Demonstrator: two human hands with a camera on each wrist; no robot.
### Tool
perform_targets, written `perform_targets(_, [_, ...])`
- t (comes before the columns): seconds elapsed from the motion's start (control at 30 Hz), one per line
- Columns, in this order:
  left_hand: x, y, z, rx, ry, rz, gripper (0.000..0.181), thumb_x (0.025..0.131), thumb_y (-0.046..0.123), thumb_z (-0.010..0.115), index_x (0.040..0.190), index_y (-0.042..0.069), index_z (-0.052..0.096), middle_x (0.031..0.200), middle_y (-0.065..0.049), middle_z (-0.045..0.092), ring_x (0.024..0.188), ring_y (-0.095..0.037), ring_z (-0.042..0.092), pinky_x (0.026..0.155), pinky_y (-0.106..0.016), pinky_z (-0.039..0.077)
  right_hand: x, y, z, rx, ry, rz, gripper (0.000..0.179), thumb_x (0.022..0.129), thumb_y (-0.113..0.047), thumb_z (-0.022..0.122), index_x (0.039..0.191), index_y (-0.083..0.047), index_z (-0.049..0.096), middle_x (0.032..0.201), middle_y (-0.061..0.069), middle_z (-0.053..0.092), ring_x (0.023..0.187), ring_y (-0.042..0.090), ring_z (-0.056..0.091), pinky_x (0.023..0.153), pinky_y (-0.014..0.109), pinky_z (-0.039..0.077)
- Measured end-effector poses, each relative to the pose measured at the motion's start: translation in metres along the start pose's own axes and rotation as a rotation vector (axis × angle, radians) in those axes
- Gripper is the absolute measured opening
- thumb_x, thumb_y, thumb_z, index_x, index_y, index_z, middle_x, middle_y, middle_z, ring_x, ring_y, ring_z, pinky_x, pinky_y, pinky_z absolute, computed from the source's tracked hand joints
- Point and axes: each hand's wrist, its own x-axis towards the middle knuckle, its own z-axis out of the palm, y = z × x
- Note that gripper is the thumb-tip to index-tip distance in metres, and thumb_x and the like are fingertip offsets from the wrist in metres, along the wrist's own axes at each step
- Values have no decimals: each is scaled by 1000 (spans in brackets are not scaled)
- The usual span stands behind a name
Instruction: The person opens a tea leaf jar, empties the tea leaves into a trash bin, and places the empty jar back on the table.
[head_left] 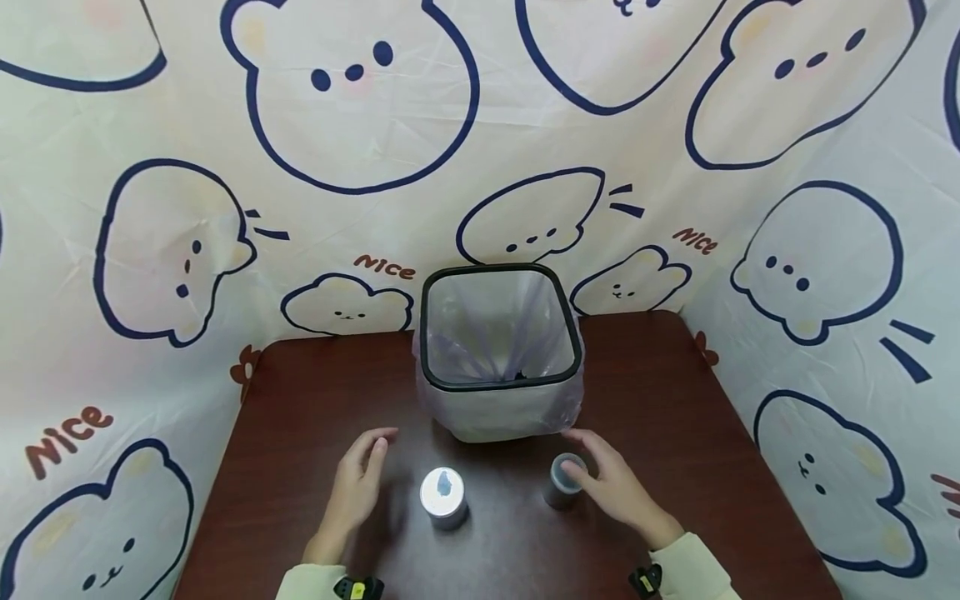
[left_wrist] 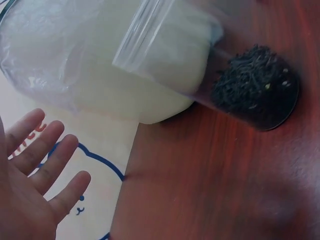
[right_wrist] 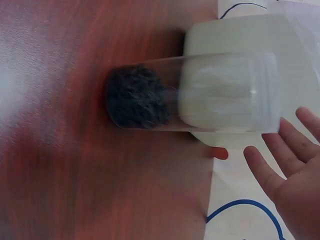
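Before 1 bin (head_left: 498, 414), 2 jars (head_left: 444, 504) (head_left: 561, 490) stand between 2 hands (head_left: 356, 487) (head_left: 617, 487)

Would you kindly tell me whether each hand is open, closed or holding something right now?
Left hand: open, holding nothing, beside the white-topped jar.
Right hand: open, close by the other jar; whether it touches cannot be told.

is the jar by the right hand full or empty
Partly filled: dark shreds lie in the bottom of the jar, with clear space above.
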Motion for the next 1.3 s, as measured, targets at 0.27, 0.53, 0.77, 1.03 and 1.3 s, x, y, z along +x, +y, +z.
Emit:
perform_targets(0.27, [-11, -4, 3, -36, 19, -19, 23, 106, 4, 50, 118, 2, 69, 114, -9, 71, 108, -10, 62, 92, -8, 40, -10, 7, 19, -39, -77, 69, 75, 85, -34, 84, 148, -14, 49, 146, 2, 54, 131, 22, 53, 103, 45, 46])
perform_targets(0.53, [-13, 2, 3, -33, 6, -12, 21, 105, 3, 53, 118, 0, 69, 114, -10, 71, 107, -11, 62, 89, -9, 42, -12, 8, 29, -5, -34, 121, 79, 79, -17, 89, 146, -4, 49, 144, 6, 55, 129, 22, 54, 101, 45, 47])
perform_targets(0.77, [-11, 8, 4, 20, -6, 38, 21, 103, 6, 56, 119, 4, 70, 115, -5, 71, 106, -19, 63, 90, -15, 43, -14, 13, 37, -13, 52, 119, 67, 77, -15, 90, 134, -7, 56, 122, 2, 64, 104, 14, 62, 86, 36, 53])
perform_targets(1.03, [-10, 13, 2, 49, -35, 34, 21, 104, 8, 57, 120, 6, 70, 118, -3, 70, 107, -22, 64, 89, -30, 51, -16, 15, 39, -1, 114, 101, 61, 76, -15, 91, 127, -10, 59, 115, -1, 67, 97, 11, 63, 81, 34, 53])
perform_targets(1.3, [-8, 21, -1, 36, -65, 53, 22, 103, 7, 58, 122, 5, 69, 120, -3, 68, 111, -22, 62, 94, -22, 47, -15, 6, 32, 90, 127, 144, 56, 82, -17, 87, 129, -10, 58, 121, 8, 68, 100, 12, 63, 82, 33, 53])
